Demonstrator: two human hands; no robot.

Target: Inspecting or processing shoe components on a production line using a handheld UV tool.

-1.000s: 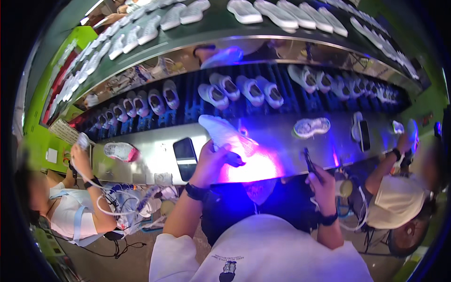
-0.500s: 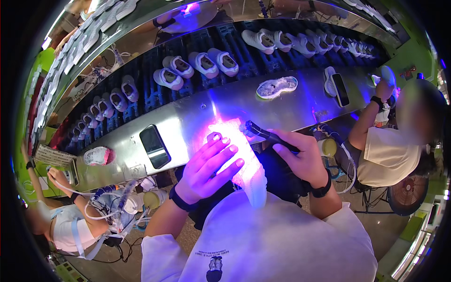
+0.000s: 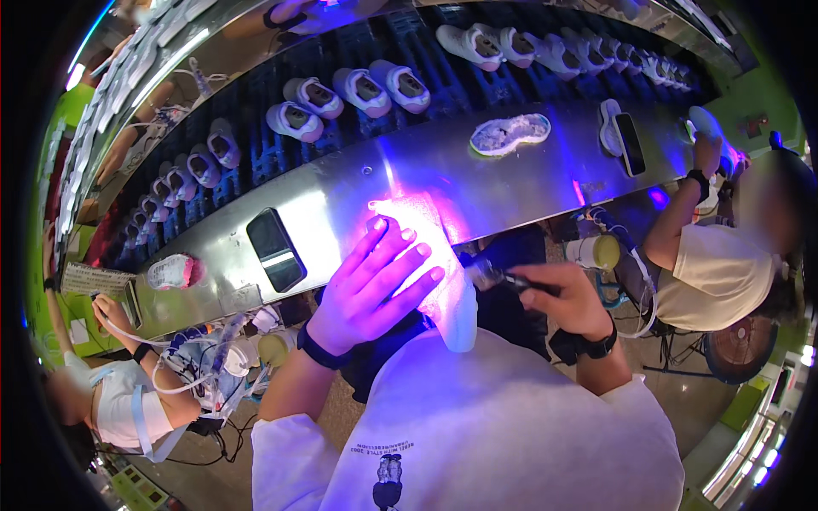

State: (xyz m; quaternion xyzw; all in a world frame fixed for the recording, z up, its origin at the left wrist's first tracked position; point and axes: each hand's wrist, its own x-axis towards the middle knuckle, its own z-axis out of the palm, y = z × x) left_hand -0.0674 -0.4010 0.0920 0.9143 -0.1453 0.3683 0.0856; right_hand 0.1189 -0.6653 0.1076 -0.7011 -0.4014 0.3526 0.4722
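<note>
A white shoe point(image 3: 457, 317) slants across the bench's front edge under a violet-pink glare, which washes out its far end. My left hand point(image 3: 375, 285) lies over its left side, gripping it with the fingers slightly spread; the thumb is hidden. To the right of the shoe, my right hand point(image 3: 567, 294) closes around a black-handled tool point(image 3: 486, 274). That tool's greyish head is blurred, close to the shoe's right side; I cannot tell whether they touch. The metal bench point(image 3: 221, 247) reaches along in front of me.
Several white shoes point(image 3: 366, 88) stand on a dark slatted rack. A phone point(image 3: 277, 249), a pink-edged sole point(image 3: 175, 272), a white sole point(image 3: 510, 134) and another phone point(image 3: 630, 143) lie on the bench. People work at left point(image 3: 141, 400) and right point(image 3: 716, 277), beside tubes and pots point(image 3: 596, 253).
My right hand has drawn the tool down and back toward me, from the shoe's upper right side to its lower right side. My left hand keeps its hold on the shoe.
</note>
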